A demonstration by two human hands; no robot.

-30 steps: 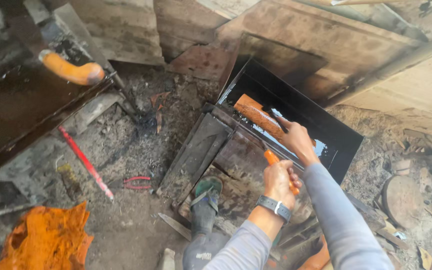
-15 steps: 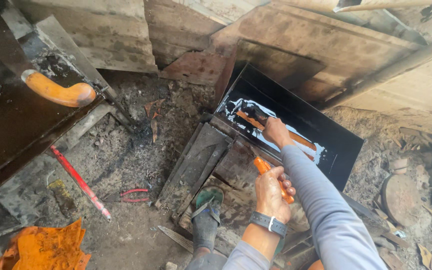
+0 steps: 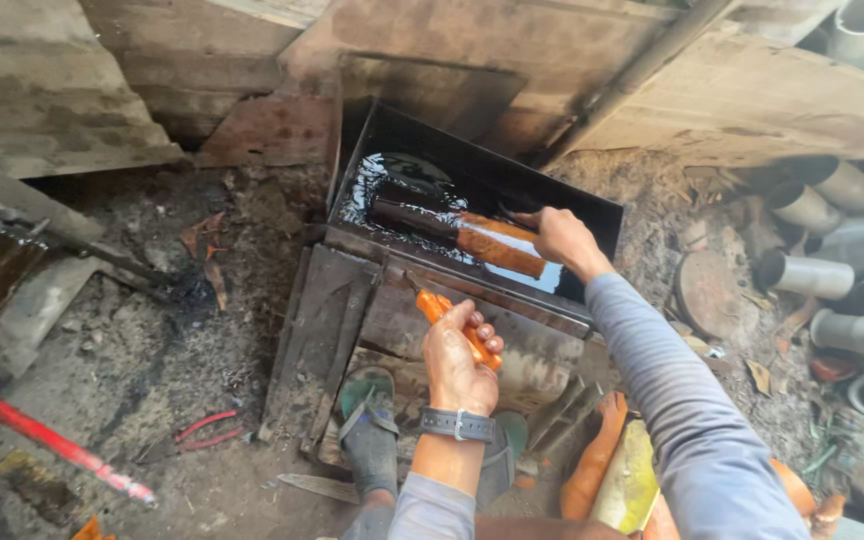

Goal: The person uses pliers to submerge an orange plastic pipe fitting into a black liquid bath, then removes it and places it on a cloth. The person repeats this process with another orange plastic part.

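A black metal trough (image 3: pixel 607 215) of dark liquid leans against rough boards. A long wooden piece (image 3: pixel 497 247), orange at one end and stained dark at the other, lies in the liquid. My right hand (image 3: pixel 564 240) grips its orange end inside the trough. My left hand (image 3: pixel 457 362), with a grey watch on its wrist, holds an orange-handled tool (image 3: pixel 447 318) over a dark wooden board (image 3: pixel 337 325) in front of the trough. My sandalled foot (image 3: pixel 370 430) rests below that board.
Grey pipe sections (image 3: pixel 842 260) are stacked at the right. Red-handled pliers (image 3: pixel 202 432) and a red rod (image 3: pixel 47 440) lie on the dirty ground at the left. A dark bench (image 3: pixel 12 270) with an orange handle stands at the far left. Orange wooden pieces (image 3: pixel 597 470) lie near my legs.
The view has shifted so the trough sits more central. My right hand has pushed the wooden piece deeper into the dark liquid. My left hand keeps hold of the orange-handled tool.
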